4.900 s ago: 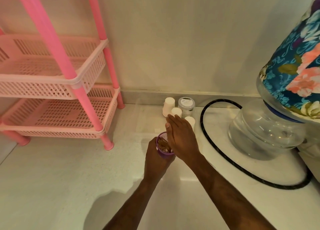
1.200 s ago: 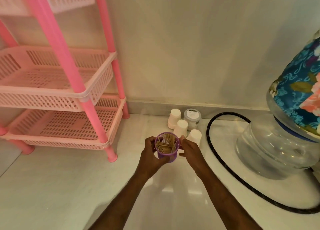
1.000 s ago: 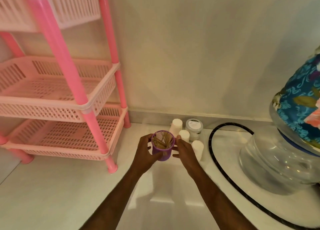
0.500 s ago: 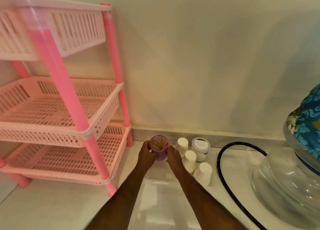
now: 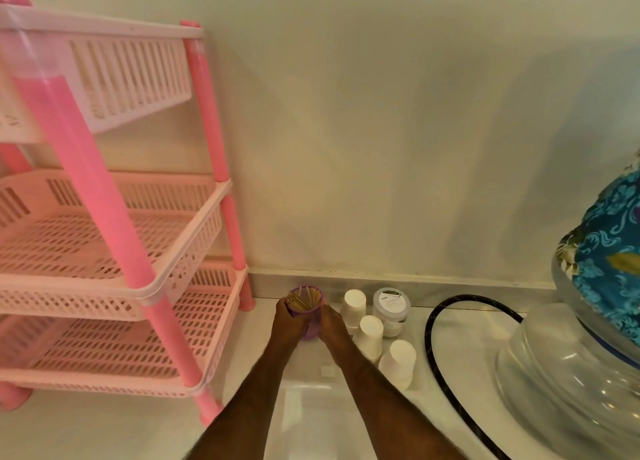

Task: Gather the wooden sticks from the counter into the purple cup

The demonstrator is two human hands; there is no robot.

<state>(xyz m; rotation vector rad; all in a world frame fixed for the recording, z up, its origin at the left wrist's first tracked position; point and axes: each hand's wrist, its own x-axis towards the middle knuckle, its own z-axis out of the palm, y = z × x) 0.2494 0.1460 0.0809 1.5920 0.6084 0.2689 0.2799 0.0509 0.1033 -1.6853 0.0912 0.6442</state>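
head view: the purple cup [image 5: 306,312] is held upright between both hands near the back wall, on or just above the white counter [image 5: 104,428]; contact with the surface cannot be told. the left hand [image 5: 288,324] is wrapped around the cup's left side, fingers curled on its wall. the right hand [image 5: 331,325] is pressed against the cup's right side, fingers closed on it. wooden sticks [image 5: 304,300] are seen standing inside the cup, their tips showing at the rim. a pink rack [image 5: 114,251] with three baskets is placed to the left of the cup, one leg just beside it. three white cups [image 5: 370,335] are set upside down just right of the right hand, with a lidded jar [image 5: 391,309] behind them. a black hose [image 5: 436,352] is looped on the counter further right, next to a clear water bottle [image 5: 568,366] under a floral cover [image 5: 609,265].
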